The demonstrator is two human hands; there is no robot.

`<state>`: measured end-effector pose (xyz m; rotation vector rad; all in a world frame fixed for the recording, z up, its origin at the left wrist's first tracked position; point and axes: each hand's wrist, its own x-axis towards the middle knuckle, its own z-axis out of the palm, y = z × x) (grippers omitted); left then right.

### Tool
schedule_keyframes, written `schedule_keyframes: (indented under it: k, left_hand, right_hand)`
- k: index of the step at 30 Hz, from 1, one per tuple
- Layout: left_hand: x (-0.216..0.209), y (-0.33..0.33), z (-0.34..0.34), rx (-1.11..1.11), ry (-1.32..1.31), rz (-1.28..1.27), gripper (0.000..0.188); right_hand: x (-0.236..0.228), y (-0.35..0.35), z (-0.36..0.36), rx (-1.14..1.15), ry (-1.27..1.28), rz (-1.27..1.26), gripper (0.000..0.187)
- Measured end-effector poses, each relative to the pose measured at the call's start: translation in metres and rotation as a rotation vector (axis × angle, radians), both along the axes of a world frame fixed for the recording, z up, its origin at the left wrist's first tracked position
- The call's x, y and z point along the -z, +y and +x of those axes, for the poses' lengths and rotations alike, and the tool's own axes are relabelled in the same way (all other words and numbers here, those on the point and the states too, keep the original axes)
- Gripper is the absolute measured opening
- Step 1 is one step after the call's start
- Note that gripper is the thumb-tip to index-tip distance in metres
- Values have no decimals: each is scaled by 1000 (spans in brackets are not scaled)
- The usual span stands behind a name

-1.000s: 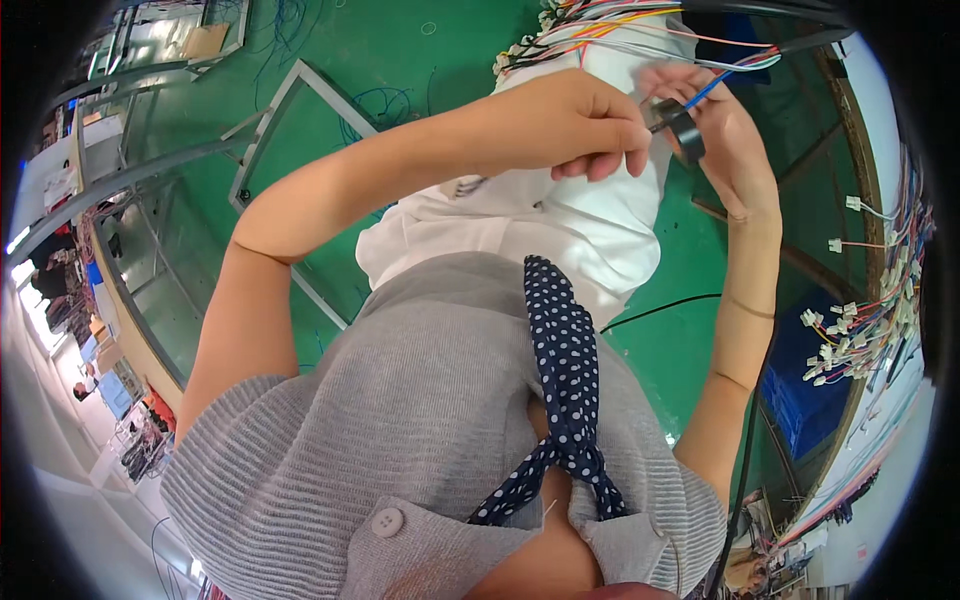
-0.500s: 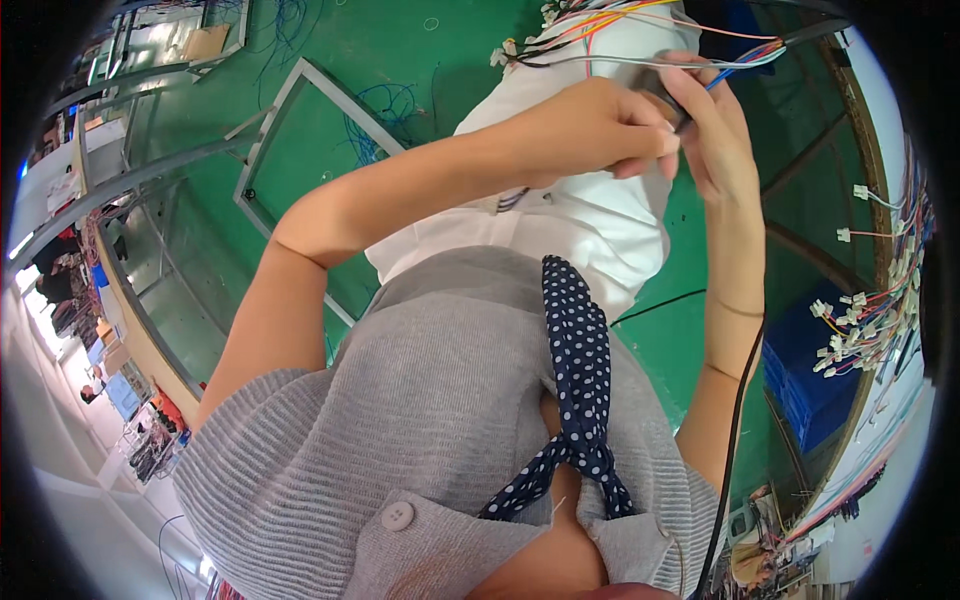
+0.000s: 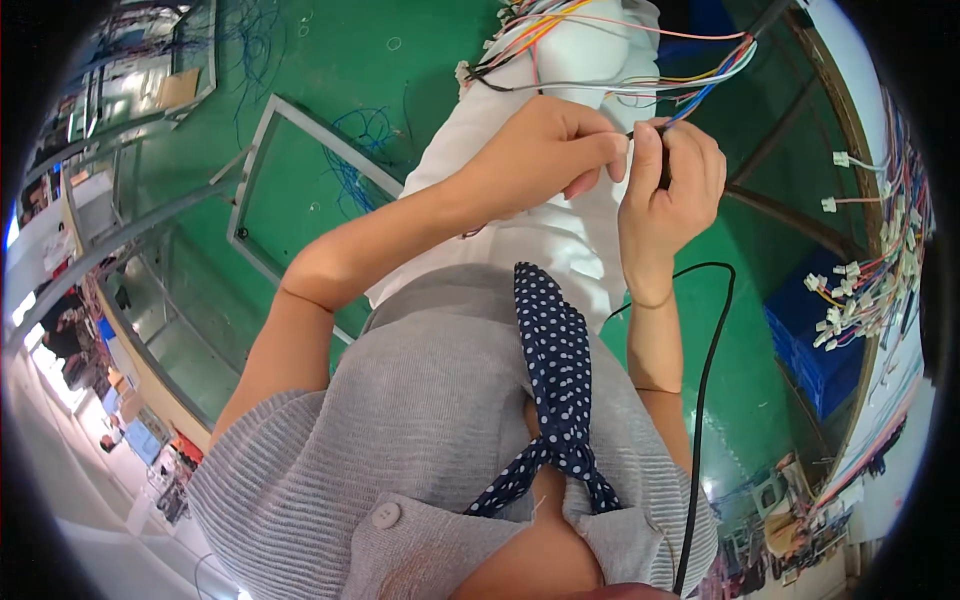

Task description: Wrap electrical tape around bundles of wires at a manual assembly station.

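My left hand (image 3: 560,150) is closed in a pinch at its fingertips, on a short black strip (image 3: 631,135) that shows between the two hands. Just right of it, my right hand (image 3: 678,185) is curled shut round the end of some wires, with a dark item mostly hidden in its palm. Blue wires (image 3: 692,104) run from its fingers up to a wire harness. Its pink, yellow, white and black wires (image 3: 570,85) cross above my white-clothed legs (image 3: 580,60), with small pale connectors (image 3: 463,75) at the left ends. At upper right they gather into a dark sleeve (image 3: 770,18).
A board (image 3: 900,400) at right carries many wires with white connectors (image 3: 850,280). Beneath it stands a blue crate (image 3: 815,340). A black cable (image 3: 705,380) hangs beside my right arm. A metal frame (image 3: 262,150) and loose blue wires (image 3: 365,140) lie on the green floor at left.
My right hand has moved left and nearer my body, turning its curled fingers upward. The left hand has shifted left. The harness has slid left in view, and its blue wires now stretch down to my fingers.
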<state>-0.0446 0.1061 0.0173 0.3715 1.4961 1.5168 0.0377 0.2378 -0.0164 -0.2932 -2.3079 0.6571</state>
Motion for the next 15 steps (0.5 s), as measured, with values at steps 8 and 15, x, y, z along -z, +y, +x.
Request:
schedule_keyframes:
  k: [8,15]
  left_hand:
    - [-31,-8,-10,66,-455,82,30]
    - [-8,-23,6,74,445,11,20]
  right_hand:
    - [5,-7,10,-64,134,146,5]
    - [-9,-14,26,-201,-48,-232,8]
